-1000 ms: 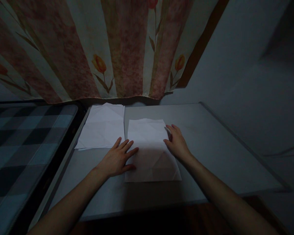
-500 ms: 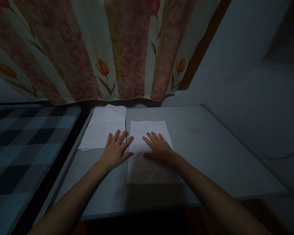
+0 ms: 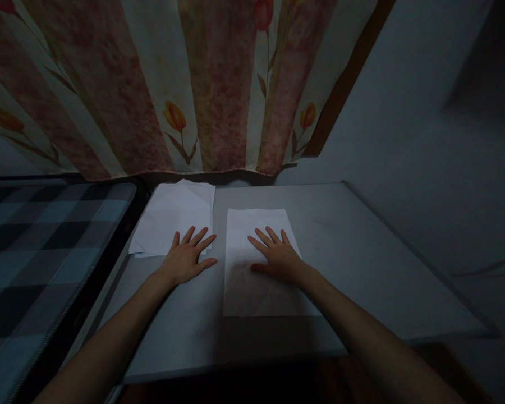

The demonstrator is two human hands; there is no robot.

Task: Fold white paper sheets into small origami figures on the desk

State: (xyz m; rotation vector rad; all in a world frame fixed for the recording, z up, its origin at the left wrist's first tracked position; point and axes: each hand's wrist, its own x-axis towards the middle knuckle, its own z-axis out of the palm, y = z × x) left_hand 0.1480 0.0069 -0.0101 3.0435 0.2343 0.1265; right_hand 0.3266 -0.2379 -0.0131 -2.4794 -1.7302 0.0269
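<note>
A single sheet of paper point(image 3: 258, 224) is laid on the desk point(image 3: 362, 252) straight ahead, its long axis running away from the person. The right hand point(image 3: 278, 259) is pressed flat on it, fingers spread. The left hand point(image 3: 187, 259), likewise flat and spread, is set just beside the sheet, its fingertips on a stack of paper point(image 3: 172, 213). Nothing is gripped.

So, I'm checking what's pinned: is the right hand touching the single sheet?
Touching. The head view shows the right hand lying flat, palm down, on the single sheet, fingers spread.

Right hand point(image 3: 278, 259) flat on creased sheet point(image 3: 261, 258), mid-table point(image 3: 362, 252). Left hand point(image 3: 185, 259) flat, fingertips on paper stack point(image 3: 172, 216) near far-left corner.
</note>
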